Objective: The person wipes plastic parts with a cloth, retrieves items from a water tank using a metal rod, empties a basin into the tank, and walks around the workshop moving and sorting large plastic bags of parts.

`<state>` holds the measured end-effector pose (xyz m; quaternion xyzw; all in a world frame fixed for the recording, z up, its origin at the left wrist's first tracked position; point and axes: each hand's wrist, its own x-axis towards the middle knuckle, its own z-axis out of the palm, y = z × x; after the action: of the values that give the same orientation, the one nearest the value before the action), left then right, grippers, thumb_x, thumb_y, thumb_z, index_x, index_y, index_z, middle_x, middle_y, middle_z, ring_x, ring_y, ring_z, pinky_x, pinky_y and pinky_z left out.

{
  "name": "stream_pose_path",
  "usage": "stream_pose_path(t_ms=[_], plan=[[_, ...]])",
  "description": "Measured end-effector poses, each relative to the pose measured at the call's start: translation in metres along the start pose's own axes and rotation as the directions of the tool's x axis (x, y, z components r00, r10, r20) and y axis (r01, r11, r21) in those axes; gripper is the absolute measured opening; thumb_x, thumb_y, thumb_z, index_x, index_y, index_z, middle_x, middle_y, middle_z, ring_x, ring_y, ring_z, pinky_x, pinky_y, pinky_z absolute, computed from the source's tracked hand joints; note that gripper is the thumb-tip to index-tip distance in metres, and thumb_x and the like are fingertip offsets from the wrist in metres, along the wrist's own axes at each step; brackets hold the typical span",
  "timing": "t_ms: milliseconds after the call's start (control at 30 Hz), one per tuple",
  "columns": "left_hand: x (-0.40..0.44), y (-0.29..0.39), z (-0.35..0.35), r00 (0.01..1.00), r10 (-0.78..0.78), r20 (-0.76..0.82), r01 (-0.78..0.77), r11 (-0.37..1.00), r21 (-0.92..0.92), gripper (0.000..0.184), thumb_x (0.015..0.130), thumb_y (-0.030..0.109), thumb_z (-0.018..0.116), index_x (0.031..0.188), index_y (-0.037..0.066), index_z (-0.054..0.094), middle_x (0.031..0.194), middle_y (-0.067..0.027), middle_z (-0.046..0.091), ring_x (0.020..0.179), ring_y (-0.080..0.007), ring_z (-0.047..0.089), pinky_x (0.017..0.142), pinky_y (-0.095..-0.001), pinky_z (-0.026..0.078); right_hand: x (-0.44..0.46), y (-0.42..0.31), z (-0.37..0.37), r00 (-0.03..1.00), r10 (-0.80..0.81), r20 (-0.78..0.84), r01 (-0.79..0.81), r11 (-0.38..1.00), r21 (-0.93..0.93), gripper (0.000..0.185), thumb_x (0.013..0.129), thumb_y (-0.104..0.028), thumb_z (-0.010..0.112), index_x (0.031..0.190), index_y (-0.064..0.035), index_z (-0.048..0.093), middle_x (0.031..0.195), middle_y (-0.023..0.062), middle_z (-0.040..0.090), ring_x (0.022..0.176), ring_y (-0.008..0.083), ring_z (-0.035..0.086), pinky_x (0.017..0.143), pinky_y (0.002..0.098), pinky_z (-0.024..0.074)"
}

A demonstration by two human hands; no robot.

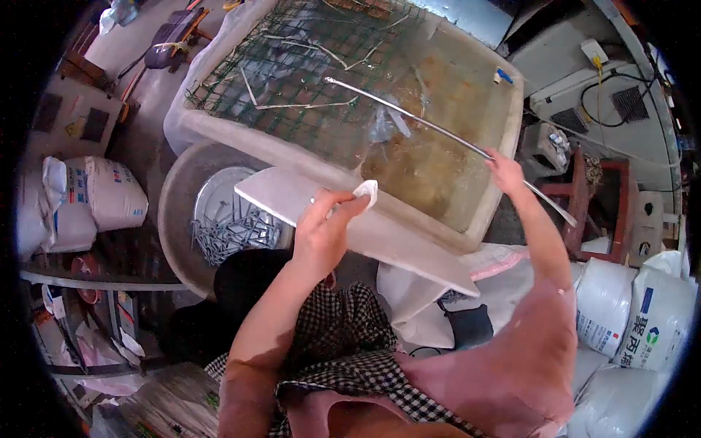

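My left hand [321, 228] is raised over a pale board [409, 252], its fingers pinching a small white piece [367, 193] whose material I cannot make out. My right hand [505, 174] is closed around a long thin metal rod [420, 119]. The rod slants over a big water-filled tub [511, 139], its far tip above a green net [285, 120] and its wider near end past my wrist. Clear plastic-looking scraps [391, 124] lie in the murky water below the rod.
Left of the board, a round grey basin [175, 230] holds a metal bowl [217, 184] with many grey, screw-like pieces [237, 233]. White sacks stand at the left [115, 193] and right [600, 303]. A red frame [621, 208] stands beyond the tub's right side.
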<state>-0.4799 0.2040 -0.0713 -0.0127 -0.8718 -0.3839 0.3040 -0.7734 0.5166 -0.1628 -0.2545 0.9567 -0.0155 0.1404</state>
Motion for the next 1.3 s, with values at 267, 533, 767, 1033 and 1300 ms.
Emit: stream_pose_path(t_ms=[267,533,767,1033,1300], plan=[[-0.009,0.003,-0.002,0.999,-0.01,-0.039,0.011,0.999,0.034,0.037,0.065,-0.015,0.048,0.092,0.006,0.062,0.085,-0.0116,0.055,0.073,-0.0257,0.055,0.064,-0.029,0.044,-0.125,0.064,-0.109,0.965,0.248,-0.088,-0.261,0.949,-0.178,0.031,0.085,-0.036,0.041,0.114,-0.0283,0.049,0.086,0.0164,0.06,0.08,0.0339,0.057,0.069,0.0432,0.0445],[-0.022,0.001,-0.006,0.999,-0.022,-0.026,0.023,1.0,0.017,0.036,0.065,-0.013,0.048,0.092,0.006,0.062,0.085,-0.0115,0.054,0.077,-0.0262,0.055,0.065,-0.0301,0.044,-0.093,0.018,-0.059,0.974,0.221,0.053,-0.212,0.967,-0.142,0.032,0.084,-0.037,0.042,0.111,-0.0245,0.052,0.099,0.0142,0.058,0.091,0.0328,0.054,0.078,0.0426,0.0435],[-0.023,-0.001,-0.008,0.998,-0.024,-0.051,0.025,1.0,0.014,0.034,0.062,-0.011,0.053,0.09,0.006,0.062,0.083,-0.0114,0.054,0.075,-0.0274,0.054,0.064,-0.033,0.045,0.002,-0.024,-0.001,0.99,0.103,0.101,-0.099,0.994,-0.043,0.032,0.086,-0.034,0.037,0.11,-0.0188,0.053,0.1,0.0141,0.057,0.094,0.0322,0.053,0.08,0.0425,0.0423],[-0.014,-0.004,-0.002,0.997,-0.023,-0.079,0.023,1.0,0.004,0.036,0.065,-0.014,0.049,0.092,0.005,0.062,0.085,-0.0109,0.055,0.077,-0.0256,0.055,0.066,-0.0299,0.045,0.064,-0.103,0.028,0.996,-0.029,0.085,0.021,0.995,0.097,0.034,0.085,-0.032,0.038,0.112,-0.0179,0.051,0.101,0.0155,0.056,0.093,0.0337,0.053,0.079,0.0431,0.0418],[-0.021,-0.006,-0.008,0.998,-0.025,-0.064,0.027,1.0,0.016,0.035,0.066,-0.013,0.049,0.093,0.005,0.062,0.085,-0.0109,0.054,0.076,-0.0253,0.055,0.065,-0.0298,0.044,-0.03,0.005,-0.046,0.999,0.047,0.0,-0.047,0.998,-0.043,0.031,0.083,-0.032,0.043,0.112,-0.0223,0.052,0.099,0.0153,0.057,0.091,0.0327,0.054,0.078,0.0411,0.043]])
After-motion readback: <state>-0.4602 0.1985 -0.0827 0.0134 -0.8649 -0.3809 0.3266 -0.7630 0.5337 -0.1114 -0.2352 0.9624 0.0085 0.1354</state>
